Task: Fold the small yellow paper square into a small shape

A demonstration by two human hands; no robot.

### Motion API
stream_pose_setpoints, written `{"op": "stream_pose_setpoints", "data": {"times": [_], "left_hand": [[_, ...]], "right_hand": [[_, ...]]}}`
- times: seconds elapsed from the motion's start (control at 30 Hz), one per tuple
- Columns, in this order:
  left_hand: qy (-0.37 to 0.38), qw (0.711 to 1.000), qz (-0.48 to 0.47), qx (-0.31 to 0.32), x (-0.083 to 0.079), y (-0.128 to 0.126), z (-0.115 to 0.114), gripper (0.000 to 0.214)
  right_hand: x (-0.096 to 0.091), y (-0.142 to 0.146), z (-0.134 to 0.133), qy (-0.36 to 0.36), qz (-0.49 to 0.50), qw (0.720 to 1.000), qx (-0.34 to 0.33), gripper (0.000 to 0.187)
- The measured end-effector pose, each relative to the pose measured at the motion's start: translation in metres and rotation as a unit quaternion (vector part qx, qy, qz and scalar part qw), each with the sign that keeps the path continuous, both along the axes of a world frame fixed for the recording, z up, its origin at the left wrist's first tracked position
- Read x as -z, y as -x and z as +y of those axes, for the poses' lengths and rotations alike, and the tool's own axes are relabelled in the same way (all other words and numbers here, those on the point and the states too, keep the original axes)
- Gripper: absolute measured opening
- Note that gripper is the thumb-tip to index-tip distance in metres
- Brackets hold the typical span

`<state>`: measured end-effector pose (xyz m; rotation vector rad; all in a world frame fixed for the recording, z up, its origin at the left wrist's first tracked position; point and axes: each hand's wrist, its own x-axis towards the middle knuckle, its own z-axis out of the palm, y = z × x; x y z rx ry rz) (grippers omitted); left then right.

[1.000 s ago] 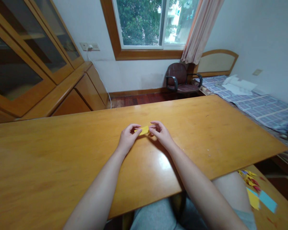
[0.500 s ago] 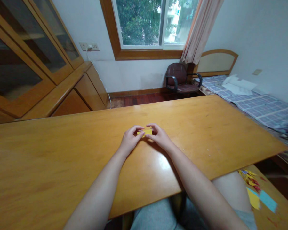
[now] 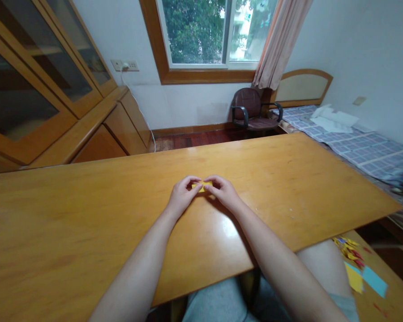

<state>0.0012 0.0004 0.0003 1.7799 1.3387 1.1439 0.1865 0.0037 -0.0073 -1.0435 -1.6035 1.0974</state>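
L hand (image 3: 182,195) & R hand (image 3: 223,191) nr ctr of frame, fingers curled w/ narrow gaps, both holding small yellow paper (image 3: 202,189) btwn them; can't tell if it touches tabletop (image 3: 97,214). Glass-door cabinet (image 3: 47,85) upper L, contents too dark to ID.

No legible text, labels, brands, numbers or signs, at centre, from 12 o'clock through 11 o'clock

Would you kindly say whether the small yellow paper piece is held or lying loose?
Held: the left hand and right hand grip the paper from either side. Whether it touches the brown wooden table, I cannot tell.
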Motion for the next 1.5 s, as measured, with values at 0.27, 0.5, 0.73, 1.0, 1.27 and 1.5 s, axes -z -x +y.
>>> {"op": "stream_pose_setpoints", "data": {"times": [0.27, 0.5, 0.73, 1.0, 1.27, 1.5], "left_hand": [[0.031, 0.999, -0.039, -0.011, 0.0032, -0.0006, 0.0017, 0.027], [0.045, 0.995, -0.079, -0.029, 0.0056, 0.0001, 0.004, 0.028], [0.04, 0.994, -0.097, -0.034, 0.0035, 0.0004, 0.0039, 0.025], [0.028, 0.996, -0.082, -0.034, -0.0002, 0.0002, 0.002, 0.023], [0.033, 0.996, -0.077, -0.041, -0.0019, 0.0, 0.0014, 0.024], [0.031, 0.996, -0.068, -0.046, 0.0009, 0.0015, 0.0034, 0.025]], "right_hand": [[0.001, -0.0009, 0.0019, 0.032, 0.038, 0.998, 0.028, 0.023], [-0.0009, -0.0002, 0.0032, 0.039, 0.059, 0.997, 0.044, 0.024], [-0.0044, -0.0017, 0.0018, 0.031, 0.045, 0.998, 0.039, 0.026], [-0.0027, -0.0024, 0.0017, 0.039, 0.042, 0.997, 0.045, 0.029], [-0.0035, -0.0023, 0.002, 0.048, 0.05, 0.997, 0.043, 0.03], [0.0002, -0.0013, 0.0034, 0.054, 0.065, 0.995, 0.048, 0.03]]}}
